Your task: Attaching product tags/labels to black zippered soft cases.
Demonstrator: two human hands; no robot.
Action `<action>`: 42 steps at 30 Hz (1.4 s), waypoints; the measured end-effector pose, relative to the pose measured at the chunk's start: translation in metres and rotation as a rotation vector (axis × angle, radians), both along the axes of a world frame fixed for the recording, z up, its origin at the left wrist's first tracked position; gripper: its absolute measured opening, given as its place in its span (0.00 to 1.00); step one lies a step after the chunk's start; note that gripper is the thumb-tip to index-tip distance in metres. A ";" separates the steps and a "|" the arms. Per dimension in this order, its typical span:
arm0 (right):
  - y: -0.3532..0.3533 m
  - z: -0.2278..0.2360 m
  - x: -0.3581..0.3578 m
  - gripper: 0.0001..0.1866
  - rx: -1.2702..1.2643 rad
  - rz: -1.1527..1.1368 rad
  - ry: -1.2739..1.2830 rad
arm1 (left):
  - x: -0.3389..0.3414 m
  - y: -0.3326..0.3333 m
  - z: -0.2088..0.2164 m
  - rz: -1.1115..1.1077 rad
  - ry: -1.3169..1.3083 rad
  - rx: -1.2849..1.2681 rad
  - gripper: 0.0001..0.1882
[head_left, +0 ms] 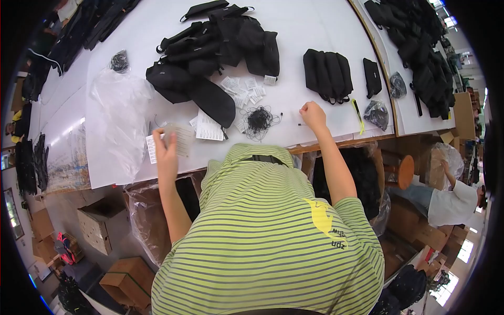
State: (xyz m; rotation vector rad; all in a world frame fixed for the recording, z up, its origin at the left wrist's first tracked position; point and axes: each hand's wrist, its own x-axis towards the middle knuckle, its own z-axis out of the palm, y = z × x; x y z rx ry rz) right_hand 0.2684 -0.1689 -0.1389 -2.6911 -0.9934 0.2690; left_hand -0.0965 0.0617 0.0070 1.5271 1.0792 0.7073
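Near the table's front edge, my left hand (167,149) is closed on printed paper tags: a white tag (151,149) shows to its left and a greyish tag (182,139) to its right. My right hand (314,115) is held closed above the table, fingers pinched; what they hold, if anything, is too small to make out. A short dark strand end (301,124) shows just below it. Between the hands lies a tangled heap of black strings (259,122). White printed sheets (209,128) and loose white tags (244,90) lie nearby.
Black fabric pouches (210,50) are piled at the back, and a row of black pouches (328,76) lies right of centre. Clear plastic sheeting (118,121) covers the left side. A yellow strip (359,116) lies at right. Another person (454,205) handles plastic at far right.
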 end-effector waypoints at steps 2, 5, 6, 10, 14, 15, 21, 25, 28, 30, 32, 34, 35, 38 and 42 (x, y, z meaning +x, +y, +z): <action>0.010 0.032 -0.009 0.08 0.223 -0.067 0.273 | 0.024 -0.026 0.019 -0.077 -0.074 -0.087 0.19; 0.018 0.100 -0.055 0.05 0.667 -0.124 0.822 | 0.045 -0.053 0.030 -0.195 -0.069 0.141 0.25; 0.019 0.120 -0.072 0.05 0.680 -0.085 0.842 | 0.051 -0.057 0.027 -0.228 -0.111 0.013 0.23; 0.030 0.180 -0.125 0.05 0.745 0.113 0.763 | 0.068 -0.064 0.027 -0.410 -0.170 0.208 0.15; 0.041 0.209 -0.148 0.04 0.745 0.206 0.615 | 0.073 -0.074 0.038 -0.365 -0.160 0.041 0.08; 0.042 0.209 -0.149 0.05 0.777 0.246 0.551 | 0.074 -0.074 0.038 -0.369 -0.159 0.043 0.08; 0.048 0.204 -0.158 0.05 0.821 0.315 0.357 | 0.073 -0.077 0.039 -0.348 -0.171 0.171 0.06; 0.050 0.203 -0.159 0.06 0.838 0.284 0.400 | 0.073 -0.076 0.042 -0.393 -0.210 0.300 0.07; 0.047 0.207 -0.151 0.07 0.762 0.169 0.839 | 0.070 -0.073 0.037 -0.452 -0.319 0.202 0.06; 0.043 0.204 -0.147 0.07 0.759 0.182 0.927 | 0.067 -0.068 0.033 -0.485 -0.384 0.123 0.06; 0.040 0.202 -0.144 0.06 0.753 0.197 1.018 | 0.063 -0.059 0.026 -0.645 -0.514 -0.241 0.07; 0.039 0.200 -0.142 0.06 0.677 0.300 0.870 | 0.062 -0.055 0.019 -0.705 -0.584 -0.450 0.10; 0.041 0.200 -0.143 0.06 0.678 0.303 0.873 | 0.066 -0.058 0.023 -0.681 -0.443 -0.443 0.09; 0.048 0.203 -0.143 0.05 0.598 0.301 0.889 | 0.069 -0.057 0.022 -0.664 -0.290 -0.472 0.06; 0.056 0.202 -0.138 0.06 0.537 0.270 1.101 | 0.071 -0.051 0.024 -0.681 -0.309 -0.278 0.05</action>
